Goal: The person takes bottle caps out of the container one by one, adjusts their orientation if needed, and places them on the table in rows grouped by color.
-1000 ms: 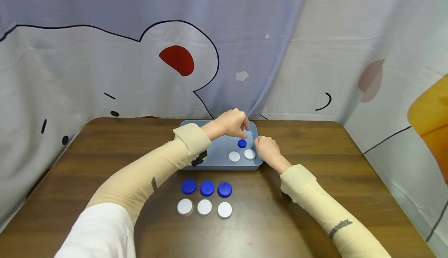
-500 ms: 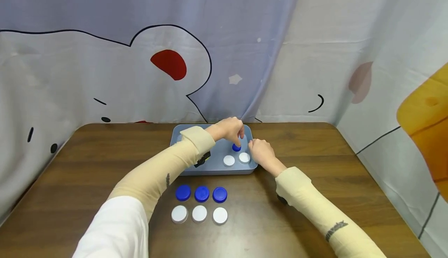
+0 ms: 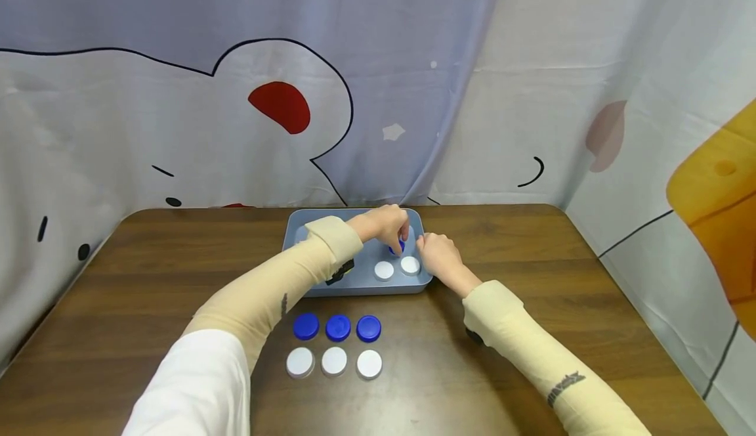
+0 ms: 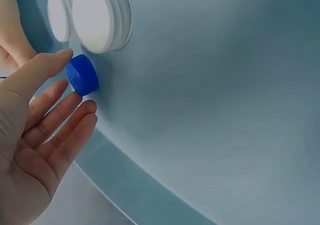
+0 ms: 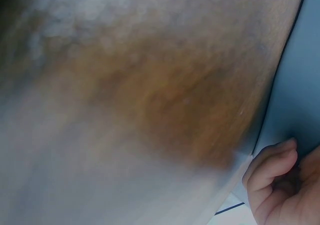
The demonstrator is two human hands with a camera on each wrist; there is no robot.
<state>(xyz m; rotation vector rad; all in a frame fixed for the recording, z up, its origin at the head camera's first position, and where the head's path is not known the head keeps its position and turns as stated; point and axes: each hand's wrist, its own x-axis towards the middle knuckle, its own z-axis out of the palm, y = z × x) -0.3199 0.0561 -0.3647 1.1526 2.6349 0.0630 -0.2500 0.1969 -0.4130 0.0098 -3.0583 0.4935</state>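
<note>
My left hand (image 3: 391,224) reaches over the blue-grey tray (image 3: 354,289), thumb and fingertips pinching a small blue bottle cap (image 4: 82,76) near the tray's right side. In the left wrist view the thumb lies at one edge of the cap and fingertips at the other. Beside it inside the tray are two white ridged caps (image 3: 384,270). My right hand (image 3: 440,255) grips the tray's right rim with curled fingers; the right wrist view shows these fingers (image 5: 270,172) bent against the tray.
In front of the tray, a row of three blue caps (image 3: 338,327) lies on the wooden table (image 3: 502,239), with a row of three white caps (image 3: 334,361) nearer me. My left sleeve (image 3: 283,278) covers part of the tray's left side. A printed curtain (image 3: 390,81) hangs behind.
My left hand has come down onto the small blue cap and now pinches it; the cap looks tilted. The right hand stays at the tray's rim. The head view has shifted slightly.
</note>
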